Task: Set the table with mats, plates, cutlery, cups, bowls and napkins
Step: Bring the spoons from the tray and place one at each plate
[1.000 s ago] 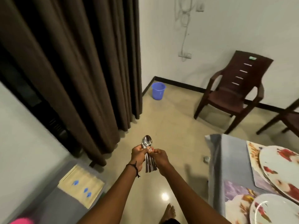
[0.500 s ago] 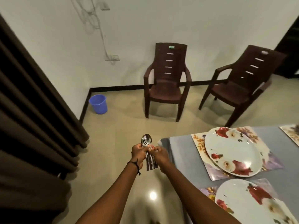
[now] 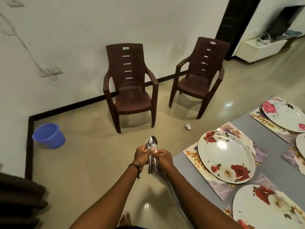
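Left hand point(image 3: 141, 155): fingers curled round the necks of the spoons point(image 3: 152, 143); bowls stand above the fingers, handles hang below them.
Right hand point(image 3: 165, 159): thumb and fingertips pinch the bundle just under the bowls, touching the left fingers.
Position of spoons: over the floor point(image 3: 92, 146), short of the table point(image 3: 180, 164) corner; nearest plate point(image 3: 226, 156) and mat point(image 3: 191, 153) lie right of the fingers, apart.
Hazard: drawing one spoon free may loosen the others; a slack left grip would likely let handles slide down to the floor.
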Tool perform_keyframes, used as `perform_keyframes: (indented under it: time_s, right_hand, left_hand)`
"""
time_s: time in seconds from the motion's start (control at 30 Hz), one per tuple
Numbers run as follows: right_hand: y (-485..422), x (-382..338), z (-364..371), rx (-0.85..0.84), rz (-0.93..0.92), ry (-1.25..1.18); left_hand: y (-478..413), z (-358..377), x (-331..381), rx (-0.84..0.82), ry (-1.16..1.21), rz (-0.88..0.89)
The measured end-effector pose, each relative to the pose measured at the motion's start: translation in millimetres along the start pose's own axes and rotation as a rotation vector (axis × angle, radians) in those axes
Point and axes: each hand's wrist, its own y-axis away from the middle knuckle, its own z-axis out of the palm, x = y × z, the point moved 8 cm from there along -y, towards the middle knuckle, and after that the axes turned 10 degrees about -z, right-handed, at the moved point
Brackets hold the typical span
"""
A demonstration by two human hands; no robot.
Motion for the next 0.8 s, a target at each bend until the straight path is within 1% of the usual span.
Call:
perform_keyframes:
  time_s: [0.1, 0.2, 0.37, 0.47, 0.57, 0.8]
  right_hand:
    - [-23.7, -17.0, 25.1, 0.072, 0.040, -0.049]
    - [-51.8, -37.0, 51.4, 0.146, 0.035, -0.113]
    - [-96.3, -58.3, 80.4, 0.238, 0.052, -0.190]
    - [-132.2, -69.9, 89.4, 0.274, 0.046, -0.225]
    - [-176.4, -77.4, 95.1, 0.300, 0.052, -0.260]
    - [-262.4, -91.6, 101.9, 0.404, 0.094, -0.345]
  left_hand:
    - [-28.0, -18.2, 31.3, -0.038, -0.044, 0.013]
    - [-62.5, -40.1, 68.5, -0.060, -0.071, 0.033]
    - [-121.4, -59.0, 103.9, -0.104, -0.114, 0.020]
    - [-152.2, -57.1, 132.8, -0.150, -0.121, 0.033]
    - [-191.0, -52.0, 161.8, -0.169, -0.176, 0.044]
    - [-289.8, -36.4, 206.6, -0.242, -0.360, 0.054]
